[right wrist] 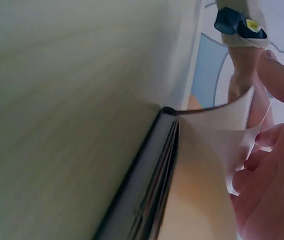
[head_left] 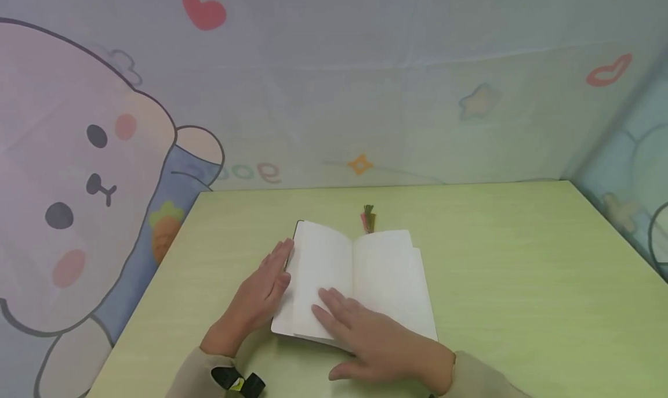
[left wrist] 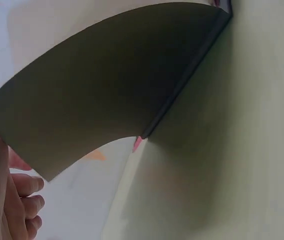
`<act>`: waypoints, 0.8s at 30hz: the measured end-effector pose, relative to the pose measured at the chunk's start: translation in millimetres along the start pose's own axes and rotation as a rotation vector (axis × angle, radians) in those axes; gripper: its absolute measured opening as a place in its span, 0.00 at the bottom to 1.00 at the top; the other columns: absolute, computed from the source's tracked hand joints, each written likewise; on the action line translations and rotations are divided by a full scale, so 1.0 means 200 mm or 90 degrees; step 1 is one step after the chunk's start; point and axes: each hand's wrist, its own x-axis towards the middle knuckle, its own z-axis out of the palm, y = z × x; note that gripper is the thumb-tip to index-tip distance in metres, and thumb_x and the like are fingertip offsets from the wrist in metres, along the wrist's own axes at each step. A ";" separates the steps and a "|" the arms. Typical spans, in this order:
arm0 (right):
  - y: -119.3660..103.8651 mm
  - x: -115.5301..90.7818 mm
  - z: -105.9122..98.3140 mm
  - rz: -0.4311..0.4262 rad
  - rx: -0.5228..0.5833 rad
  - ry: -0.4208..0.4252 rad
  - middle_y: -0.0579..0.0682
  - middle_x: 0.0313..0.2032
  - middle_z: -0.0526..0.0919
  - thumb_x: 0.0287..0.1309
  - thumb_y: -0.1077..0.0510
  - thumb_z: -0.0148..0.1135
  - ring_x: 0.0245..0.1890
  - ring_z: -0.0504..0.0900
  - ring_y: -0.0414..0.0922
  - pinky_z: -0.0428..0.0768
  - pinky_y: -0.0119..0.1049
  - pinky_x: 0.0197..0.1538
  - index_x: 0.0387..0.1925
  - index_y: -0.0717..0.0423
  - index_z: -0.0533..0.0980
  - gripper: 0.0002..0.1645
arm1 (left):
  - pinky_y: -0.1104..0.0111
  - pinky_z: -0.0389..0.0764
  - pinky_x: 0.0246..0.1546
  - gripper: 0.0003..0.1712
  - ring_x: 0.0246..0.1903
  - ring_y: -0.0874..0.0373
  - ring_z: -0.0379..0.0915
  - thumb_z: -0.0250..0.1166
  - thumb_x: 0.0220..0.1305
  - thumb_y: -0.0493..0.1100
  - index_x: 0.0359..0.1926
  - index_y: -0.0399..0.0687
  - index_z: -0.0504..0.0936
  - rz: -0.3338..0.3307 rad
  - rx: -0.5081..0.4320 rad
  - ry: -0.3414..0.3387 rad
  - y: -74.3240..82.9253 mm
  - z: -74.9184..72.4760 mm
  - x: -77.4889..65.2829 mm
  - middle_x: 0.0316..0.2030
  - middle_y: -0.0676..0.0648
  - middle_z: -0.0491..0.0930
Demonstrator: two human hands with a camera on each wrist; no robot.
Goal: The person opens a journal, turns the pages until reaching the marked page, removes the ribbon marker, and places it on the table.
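Note:
An open notebook (head_left: 388, 276) with blank white pages lies on the table, its dark cover (left wrist: 102, 85) bending up in a curve in the left wrist view. My left hand (head_left: 256, 293) is against the book's left edge, fingers extended, touching the raised cover and page side. Across the lower part of the left page (head_left: 323, 259) rests my right hand (head_left: 376, 340), with fingers spread and fairly straight. In the right wrist view, pages curve up between the two hands. A tassel bookmark (head_left: 368, 219) in green and pink sticks out above the spine.
The pale green table (head_left: 522, 282) spreads around the book. Behind it hangs a cloth backdrop (head_left: 334, 96) printed with a bear, hearts and stars. A dark curved cable-like thing (head_left: 652, 235) shows at the right edge.

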 end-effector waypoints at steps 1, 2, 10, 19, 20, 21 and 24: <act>-0.01 0.01 0.01 -0.003 -0.016 -0.006 0.62 0.71 0.42 0.60 0.30 0.45 0.70 0.43 0.55 0.59 0.46 0.66 0.72 0.60 0.43 0.53 | 0.52 0.54 0.65 0.33 0.68 0.48 0.47 0.45 0.71 0.49 0.71 0.39 0.50 0.004 -0.002 -0.001 0.00 0.00 0.00 0.70 0.42 0.52; -0.01 0.02 0.02 -0.003 -0.029 -0.013 0.63 0.71 0.41 0.60 0.30 0.44 0.70 0.42 0.55 0.59 0.47 0.66 0.72 0.60 0.44 0.52 | 0.53 0.54 0.65 0.33 0.68 0.48 0.46 0.46 0.71 0.49 0.71 0.39 0.50 0.008 -0.004 -0.001 0.01 -0.01 0.01 0.70 0.42 0.52; -0.05 0.06 0.05 0.016 -0.099 -0.046 0.59 0.71 0.41 0.58 0.25 0.39 0.70 0.42 0.55 0.65 0.58 0.59 0.72 0.53 0.47 0.52 | 0.53 0.50 0.66 0.35 0.69 0.48 0.41 0.49 0.69 0.56 0.69 0.40 0.57 0.012 0.050 -0.044 0.05 -0.06 0.05 0.70 0.42 0.49; -0.06 0.07 0.05 0.019 -0.164 -0.092 0.60 0.71 0.37 0.55 0.22 0.37 0.70 0.40 0.54 0.67 0.60 0.57 0.72 0.52 0.47 0.54 | 0.48 0.43 0.67 0.40 0.70 0.44 0.34 0.40 0.68 0.66 0.71 0.47 0.56 0.111 0.222 -0.147 0.13 0.02 0.12 0.71 0.43 0.44; -0.07 0.07 0.05 0.018 -0.164 -0.097 0.60 0.71 0.37 0.55 0.22 0.36 0.70 0.40 0.55 0.66 0.60 0.57 0.72 0.53 0.47 0.55 | 0.48 0.43 0.67 0.39 0.70 0.45 0.35 0.38 0.68 0.66 0.71 0.48 0.55 0.115 0.233 -0.151 0.13 0.03 0.12 0.71 0.43 0.44; -0.07 0.07 0.05 0.016 -0.163 -0.099 0.61 0.71 0.36 0.55 0.22 0.36 0.70 0.40 0.55 0.66 0.60 0.58 0.72 0.53 0.47 0.55 | 0.48 0.42 0.67 0.39 0.70 0.46 0.35 0.38 0.68 0.67 0.71 0.49 0.56 0.116 0.238 -0.153 0.14 0.04 0.12 0.71 0.44 0.45; -0.07 0.05 0.05 0.010 -0.151 -0.094 0.63 0.71 0.36 0.56 0.23 0.38 0.70 0.40 0.56 0.65 0.59 0.59 0.72 0.55 0.48 0.54 | 0.48 0.43 0.67 0.37 0.70 0.46 0.37 0.38 0.69 0.65 0.71 0.50 0.56 0.113 0.247 -0.149 0.13 0.06 0.13 0.71 0.44 0.46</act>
